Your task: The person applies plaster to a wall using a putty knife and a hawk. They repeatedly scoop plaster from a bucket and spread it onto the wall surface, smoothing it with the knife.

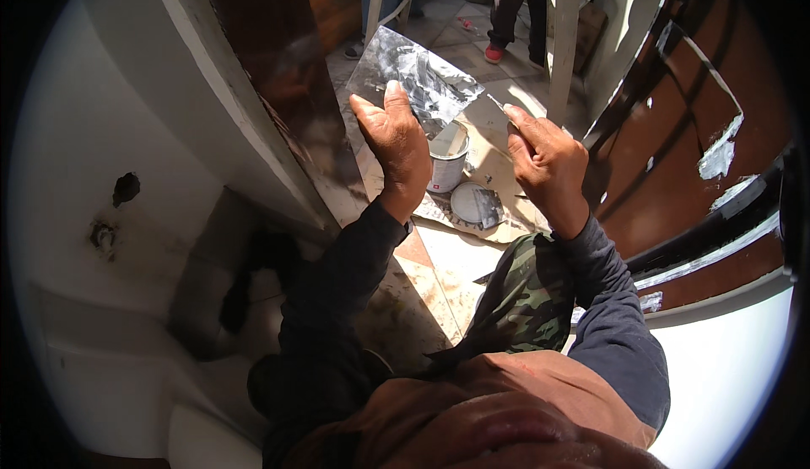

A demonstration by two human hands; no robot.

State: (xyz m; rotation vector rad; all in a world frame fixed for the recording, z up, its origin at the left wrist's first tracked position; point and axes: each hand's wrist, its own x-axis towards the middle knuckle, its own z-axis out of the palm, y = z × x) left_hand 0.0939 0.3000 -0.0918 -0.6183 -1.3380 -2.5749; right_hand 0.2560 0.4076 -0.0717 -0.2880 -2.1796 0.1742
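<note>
My left hand grips a flat, rectangular plate, its top smeared with white and grey paste. The thumb shows at the plate's near edge; the fingers underneath are mostly hidden. Just right of the plate, my right hand is closed round a thin tool. Only a narrow, whitish end of it sticks out, close to the plate's right corner, so its kind is unclear. Below and between the hands stands an open white can with something resting in it. A round, smeared lid lies before the can.
Stained cardboard lies under the can. At right is a reddish-brown panel with white patches and a black frame. A white wall with two holes rises at left. Beyond stand ladder legs and another person's red shoe.
</note>
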